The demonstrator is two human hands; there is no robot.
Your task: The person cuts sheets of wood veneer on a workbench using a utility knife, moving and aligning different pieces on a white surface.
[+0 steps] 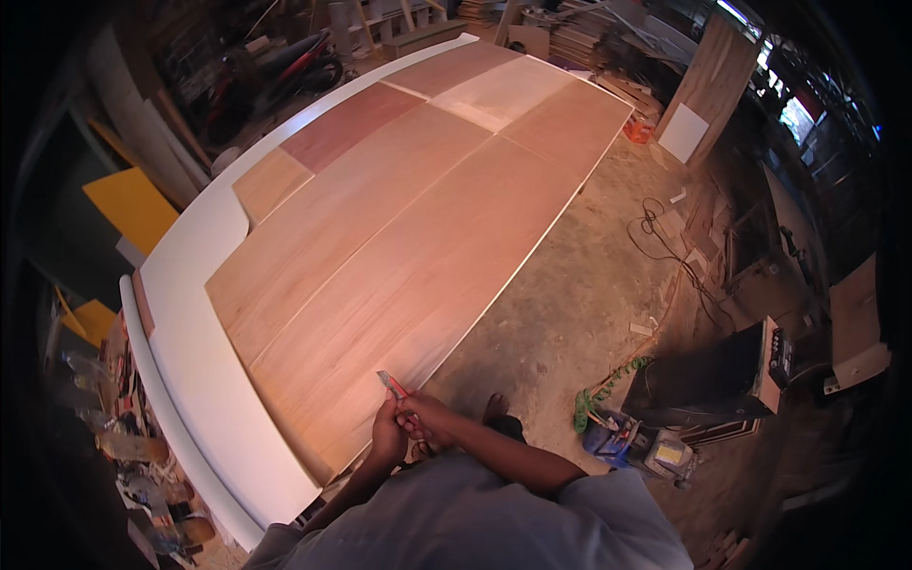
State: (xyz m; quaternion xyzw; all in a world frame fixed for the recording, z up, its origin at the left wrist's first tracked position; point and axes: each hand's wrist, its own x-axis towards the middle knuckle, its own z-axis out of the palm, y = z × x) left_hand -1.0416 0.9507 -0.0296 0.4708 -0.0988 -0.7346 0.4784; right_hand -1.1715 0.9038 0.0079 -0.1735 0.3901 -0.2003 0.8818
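Observation:
A small red-handled tool with a flat grey blade [389,382] points up and away from me, over the near end of a large wooden panel [380,247]. My right hand [426,419] is closed around its handle. Pressed close beside it, my left hand [387,439] is also closed, fingers against the handle's lower part. Some fingers of both hands overlap, so the lower end of the tool is hidden. The panel is made of several plywood sheets with pale seams, one of them redder. A white curved sheet [190,275] lies along its left side.
Bottles and clutter [142,465] crowd the left edge. To the right stand a black box-shaped cabinet [703,370] and a blue container [608,435] with a green coiled hose. A dark cable [665,237] lies on the concrete floor [532,323]. Stacked boards [560,47] are at the back.

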